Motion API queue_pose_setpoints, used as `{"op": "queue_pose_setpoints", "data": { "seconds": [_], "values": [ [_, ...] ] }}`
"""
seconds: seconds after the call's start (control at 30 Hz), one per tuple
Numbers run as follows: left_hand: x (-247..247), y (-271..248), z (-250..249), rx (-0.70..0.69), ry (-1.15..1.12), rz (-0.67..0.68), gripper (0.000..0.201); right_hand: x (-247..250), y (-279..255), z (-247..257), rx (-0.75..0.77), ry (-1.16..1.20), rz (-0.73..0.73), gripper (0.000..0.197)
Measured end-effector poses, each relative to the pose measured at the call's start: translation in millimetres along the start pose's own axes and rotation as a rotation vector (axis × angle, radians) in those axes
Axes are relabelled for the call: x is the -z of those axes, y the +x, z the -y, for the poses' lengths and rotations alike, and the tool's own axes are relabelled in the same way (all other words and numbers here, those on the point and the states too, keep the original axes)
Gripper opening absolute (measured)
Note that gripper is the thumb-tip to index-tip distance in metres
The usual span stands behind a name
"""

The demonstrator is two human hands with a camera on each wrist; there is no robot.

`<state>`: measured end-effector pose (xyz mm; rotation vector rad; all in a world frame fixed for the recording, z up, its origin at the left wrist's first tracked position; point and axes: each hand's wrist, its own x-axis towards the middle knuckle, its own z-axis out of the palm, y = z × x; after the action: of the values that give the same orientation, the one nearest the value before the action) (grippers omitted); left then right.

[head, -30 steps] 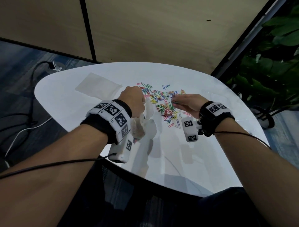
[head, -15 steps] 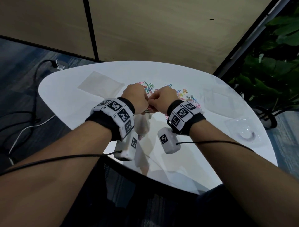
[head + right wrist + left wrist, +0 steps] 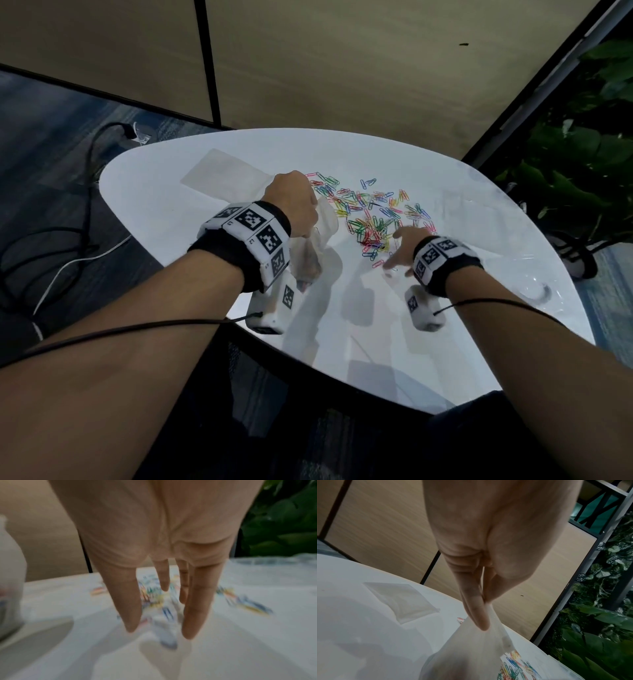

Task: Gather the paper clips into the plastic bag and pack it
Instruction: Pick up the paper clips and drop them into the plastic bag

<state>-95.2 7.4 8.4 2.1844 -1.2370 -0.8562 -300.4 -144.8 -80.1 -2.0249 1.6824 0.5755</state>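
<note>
A pile of coloured paper clips (image 3: 373,219) lies spread on the white table (image 3: 171,212). My left hand (image 3: 294,205) pinches the top edge of a clear plastic bag (image 3: 320,236) that hangs down to the table, left of the pile. The left wrist view shows thumb and fingers (image 3: 477,609) pinching the bag (image 3: 471,649), with clips (image 3: 513,668) beyond. My right hand (image 3: 399,251) hovers with straight, spread fingers at the near edge of the pile, holding nothing. Its wrist view is blurred: fingers (image 3: 130,601) point down over clips (image 3: 154,596), the bag (image 3: 10,574) at far left.
A second flat clear bag (image 3: 226,173) lies on the table's far left. A clear lid or dish (image 3: 534,291) sits near the right edge. Plants (image 3: 582,164) stand to the right, cables (image 3: 68,260) on the floor at left, a wood wall behind.
My right hand has left the bag's mouth and swung right and down to the near edge of the clip pile, fingers now spread. The left hand keeps holding the bag.
</note>
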Motion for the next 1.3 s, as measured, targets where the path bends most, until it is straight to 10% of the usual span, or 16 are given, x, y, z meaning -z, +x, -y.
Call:
{"op": "queue_pose_setpoints", "data": {
  "seconds": [0.27,0.43,0.6,0.93,1.17,1.3],
  "values": [
    [21,3,20,0.027,-0.039,-0.017,0.028,-29,26,9,0.218,-0.085,-0.246,0.082],
    [28,1,27,0.013,-0.024,-0.036,0.027,-34,33,29,0.494,-0.328,-0.327,0.038],
    [25,1,25,-0.008,-0.026,-0.021,0.029,-22,28,35,0.361,-0.336,-0.327,0.02],
    [20,3,22,-0.017,-0.057,-0.013,0.029,26,-11,24,0.11,1.366,-0.022,0.015],
    [15,5,21,-0.017,-0.095,-0.016,0.027,26,-62,84,0.385,1.59,0.268,0.027],
    [14,6,21,-0.032,-0.09,-0.014,0.025,1,-73,112,0.504,1.285,0.117,0.002]
  ]
}}
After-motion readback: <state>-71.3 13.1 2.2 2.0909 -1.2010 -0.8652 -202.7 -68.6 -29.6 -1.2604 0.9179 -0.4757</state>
